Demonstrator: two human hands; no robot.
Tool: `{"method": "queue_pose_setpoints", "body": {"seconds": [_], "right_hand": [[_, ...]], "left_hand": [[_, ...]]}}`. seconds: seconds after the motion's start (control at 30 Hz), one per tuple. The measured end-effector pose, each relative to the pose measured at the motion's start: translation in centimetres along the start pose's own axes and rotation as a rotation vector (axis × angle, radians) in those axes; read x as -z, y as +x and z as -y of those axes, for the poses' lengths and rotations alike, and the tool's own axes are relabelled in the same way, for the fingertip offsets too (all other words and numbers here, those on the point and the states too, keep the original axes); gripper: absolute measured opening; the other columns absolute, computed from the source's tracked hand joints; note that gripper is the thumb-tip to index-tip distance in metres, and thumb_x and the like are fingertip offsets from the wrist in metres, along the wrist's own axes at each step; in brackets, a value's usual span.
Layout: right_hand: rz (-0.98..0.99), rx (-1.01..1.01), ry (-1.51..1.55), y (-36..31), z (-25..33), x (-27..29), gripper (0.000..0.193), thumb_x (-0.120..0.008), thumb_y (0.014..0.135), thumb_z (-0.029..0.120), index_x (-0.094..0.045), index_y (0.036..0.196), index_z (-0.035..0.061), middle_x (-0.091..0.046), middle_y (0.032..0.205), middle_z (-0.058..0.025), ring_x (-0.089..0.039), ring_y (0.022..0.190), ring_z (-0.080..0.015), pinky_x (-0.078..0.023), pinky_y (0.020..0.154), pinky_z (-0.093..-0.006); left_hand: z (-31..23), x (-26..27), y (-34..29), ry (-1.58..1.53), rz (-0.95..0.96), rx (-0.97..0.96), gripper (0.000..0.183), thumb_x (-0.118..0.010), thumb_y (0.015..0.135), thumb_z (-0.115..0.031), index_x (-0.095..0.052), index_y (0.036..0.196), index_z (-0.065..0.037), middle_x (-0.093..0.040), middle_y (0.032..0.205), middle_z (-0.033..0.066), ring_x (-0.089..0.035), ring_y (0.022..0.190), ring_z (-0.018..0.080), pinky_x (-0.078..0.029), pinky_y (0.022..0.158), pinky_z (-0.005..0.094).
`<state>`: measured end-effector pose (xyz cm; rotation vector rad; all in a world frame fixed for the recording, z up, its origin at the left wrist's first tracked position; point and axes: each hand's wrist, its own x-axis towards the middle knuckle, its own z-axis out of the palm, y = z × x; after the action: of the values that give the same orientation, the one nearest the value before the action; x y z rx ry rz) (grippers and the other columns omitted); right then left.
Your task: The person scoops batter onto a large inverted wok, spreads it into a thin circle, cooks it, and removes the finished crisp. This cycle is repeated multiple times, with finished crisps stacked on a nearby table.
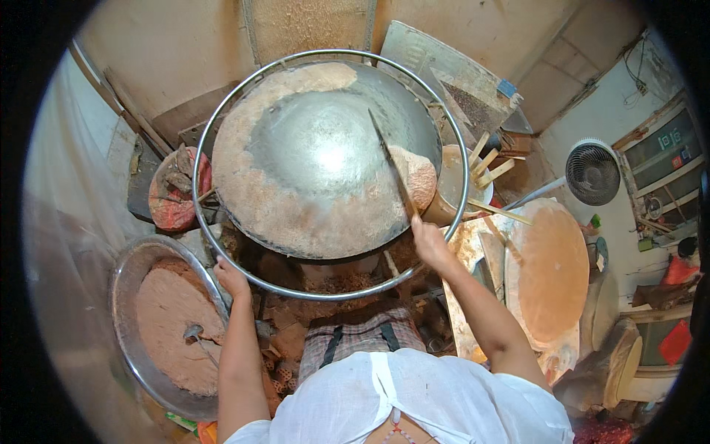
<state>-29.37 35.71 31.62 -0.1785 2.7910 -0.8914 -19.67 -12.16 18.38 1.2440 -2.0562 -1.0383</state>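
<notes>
A large domed round griddle (330, 159) fills the middle, its dark crown bare and shiny. Brownish batter (270, 203) coats its left side and front in an uneven layer. My right hand (431, 243) is closed round the near end of a long, thin flat scraper (388, 155), which reaches over the griddle's right side. Against the blade lies a thick lump of batter (420, 181). A steel hoop (325, 294) circles the griddle, and at its near left my left hand (233, 278) is closed on it, fingertips partly hidden.
Left of me stands a wide metal basin (122, 318) of brown batter with a ladle (194, 331). Past the griddle's right side is a bucket (481, 189) with wooden sticks. Nearer right, a large round flatbread (551, 274) lies on a board; a fan (592, 172) stands behind.
</notes>
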Motion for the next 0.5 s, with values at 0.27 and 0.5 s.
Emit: {"method": "queue_pose_setpoints", "body": {"seconds": [0.27,0.5], "right_hand": [[-0.006,0.003,-0.179,-1.4,-4.7,0.7,0.056,-0.027,0.101,0.036,-0.06,0.089,-0.0076,-0.059,0.074,-0.0302,-0.057,0.07,-0.0465,-0.047,0.063,-0.0508],[0.067,0.075,-0.17,-6.9,-4.7,-1.5,0.043,-0.026,0.102,0.027,-0.058,0.097,-0.0018,-0.059,0.074,-0.0286,-0.057,0.066,-0.0479,-0.047,0.061,-0.0518]], "left_hand": [[-2.5,0.4,-7.9,-0.466,0.181,0.181,0.053,-0.036,0.1,-0.043,-0.053,0.097,0.006,-0.054,0.065,0.008,-0.053,0.058,0.0204,-0.047,0.057,0.0344],[-2.3,-1.1,-7.0,-0.446,0.329,0.094,0.025,-0.05,0.096,-0.02,-0.041,0.096,0.003,-0.048,0.057,0.008,-0.051,0.041,0.0188,-0.045,0.039,0.0359]]}}
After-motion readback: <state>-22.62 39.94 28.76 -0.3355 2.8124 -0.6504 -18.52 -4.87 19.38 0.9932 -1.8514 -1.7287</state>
